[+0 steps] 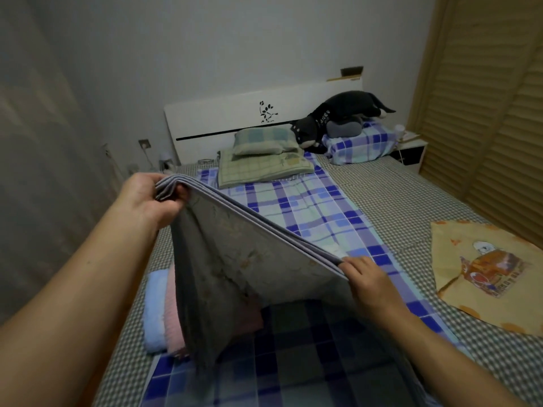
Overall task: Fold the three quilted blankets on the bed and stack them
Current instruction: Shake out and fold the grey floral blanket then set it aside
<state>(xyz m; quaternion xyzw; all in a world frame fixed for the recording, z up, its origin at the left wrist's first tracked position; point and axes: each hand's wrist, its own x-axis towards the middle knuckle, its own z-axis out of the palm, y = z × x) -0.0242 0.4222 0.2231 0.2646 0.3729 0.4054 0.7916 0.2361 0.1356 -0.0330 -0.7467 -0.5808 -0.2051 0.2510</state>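
- Grey quilted blanket [235,259], folded into several layers, is up off the bed, stretched betw both hands w/ its folded edge running diagonally from upper left to lower right.
- Left hand [147,198] grips the far upper corner: fingers curled round the stacked edges, thumb on the near side.
- Right hand [370,277] pinches the near lower corner, fingers curled over the top edge.
- Rest of the blanket hangs down below that edge, draping toward the bed.
- Under the hanging part on the left: a pink folded blanket [173,312] beside a light blue folded blanket [154,306], touching side by side.
- Blue plaid sheet [308,212] lies lengthwise on the grey checked mattress cover [405,195].
- Yellow cartoon-print cloth [484,268] lies flat at right, well apart from the hands.
- Head of bed: green pillows [261,154], blue plaid pillow [361,145], dark plush toy [338,116] on top, white headboard [223,118].
- Wooden louvred doors [484,113] at right, grey wall behind.
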